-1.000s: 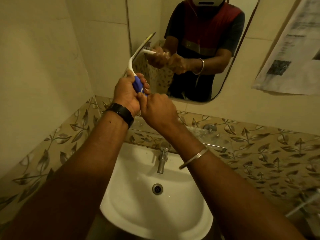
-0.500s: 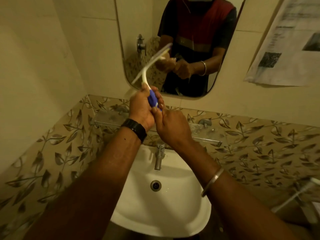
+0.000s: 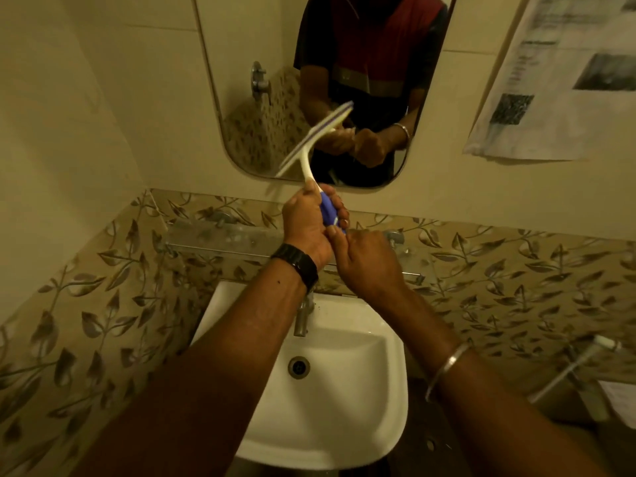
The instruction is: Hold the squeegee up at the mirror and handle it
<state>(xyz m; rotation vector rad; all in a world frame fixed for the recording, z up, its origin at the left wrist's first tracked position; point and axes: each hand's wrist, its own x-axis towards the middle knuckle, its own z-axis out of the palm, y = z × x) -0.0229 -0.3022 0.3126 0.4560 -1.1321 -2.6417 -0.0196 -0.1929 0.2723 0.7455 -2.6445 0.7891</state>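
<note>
While the left hand [image 3: 306,222] grips the blue handle of a squeegee [image 3: 311,146], its fingers curled round it, the right hand [image 3: 368,263] sits just beside it with fingertips touching the handle's lower end; whether it grips is unclear. The squeegee is held up before the mirror [image 3: 247,98], blade tilted and blurred, above the sink [image 3: 344,407] and tap [image 3: 302,318]. A paper [image 3: 557,80] hangs on the wall to the right.
</note>
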